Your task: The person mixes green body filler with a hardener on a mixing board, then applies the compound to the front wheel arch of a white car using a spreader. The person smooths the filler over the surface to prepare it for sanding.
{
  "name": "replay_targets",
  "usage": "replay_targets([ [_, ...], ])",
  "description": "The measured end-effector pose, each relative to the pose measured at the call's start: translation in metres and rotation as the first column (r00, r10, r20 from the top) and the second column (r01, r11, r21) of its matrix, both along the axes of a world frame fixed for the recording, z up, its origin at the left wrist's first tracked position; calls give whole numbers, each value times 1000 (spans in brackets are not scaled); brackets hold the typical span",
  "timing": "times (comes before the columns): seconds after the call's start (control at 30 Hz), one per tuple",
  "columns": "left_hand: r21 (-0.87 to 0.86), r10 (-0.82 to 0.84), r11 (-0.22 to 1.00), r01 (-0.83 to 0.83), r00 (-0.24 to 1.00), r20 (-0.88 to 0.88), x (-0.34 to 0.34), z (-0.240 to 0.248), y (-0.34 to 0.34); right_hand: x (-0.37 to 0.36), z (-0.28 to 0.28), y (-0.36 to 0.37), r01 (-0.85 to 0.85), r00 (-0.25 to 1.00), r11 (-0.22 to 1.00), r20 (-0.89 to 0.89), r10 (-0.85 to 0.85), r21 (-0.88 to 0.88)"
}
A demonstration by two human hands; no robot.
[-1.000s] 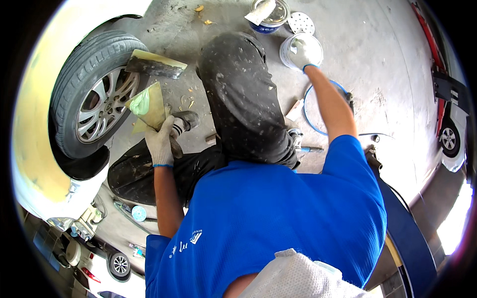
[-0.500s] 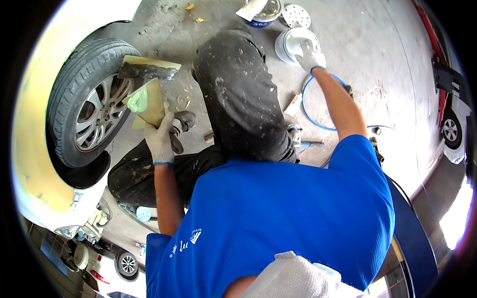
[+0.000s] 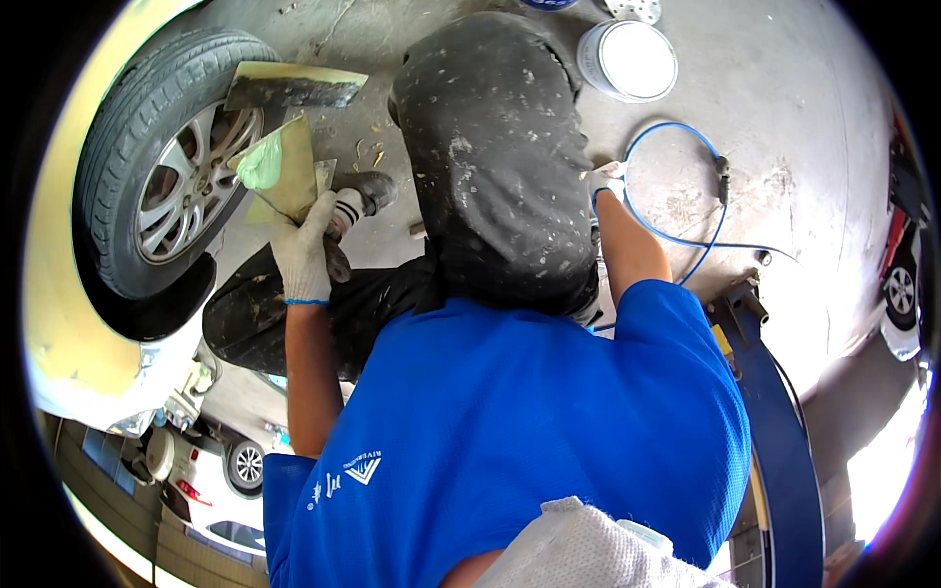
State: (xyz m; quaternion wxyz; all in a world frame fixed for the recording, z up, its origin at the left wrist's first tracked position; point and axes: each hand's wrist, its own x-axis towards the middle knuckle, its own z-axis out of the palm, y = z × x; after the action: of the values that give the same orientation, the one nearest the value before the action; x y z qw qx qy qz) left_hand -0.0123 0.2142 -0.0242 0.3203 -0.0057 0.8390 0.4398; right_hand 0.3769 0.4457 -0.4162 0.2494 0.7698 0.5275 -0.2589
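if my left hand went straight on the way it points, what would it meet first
Beyond the yellowish sheet it holds, your left hand would probably meet the black-and-yellow panel beside the tyre, though depth is unclear, so it might pass above.

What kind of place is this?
It looks like a car repair shop, maybe for bodywork. A car with yellowish patches is close by, a white car shows at lower left, and the left hand holds a plate with green paste.
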Motion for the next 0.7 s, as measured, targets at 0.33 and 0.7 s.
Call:
replay_targets([
  [0.33, 114, 84, 990, -84, 996, 10, 4, 5, -5, -38, 104, 31, 266, 666, 910, -622, -411, -317],
  [0.7, 288, 12, 956, 58, 972, -236, -17, 27, -32, -120, 419, 85, 108, -367, 979, -922, -123, -174],
])
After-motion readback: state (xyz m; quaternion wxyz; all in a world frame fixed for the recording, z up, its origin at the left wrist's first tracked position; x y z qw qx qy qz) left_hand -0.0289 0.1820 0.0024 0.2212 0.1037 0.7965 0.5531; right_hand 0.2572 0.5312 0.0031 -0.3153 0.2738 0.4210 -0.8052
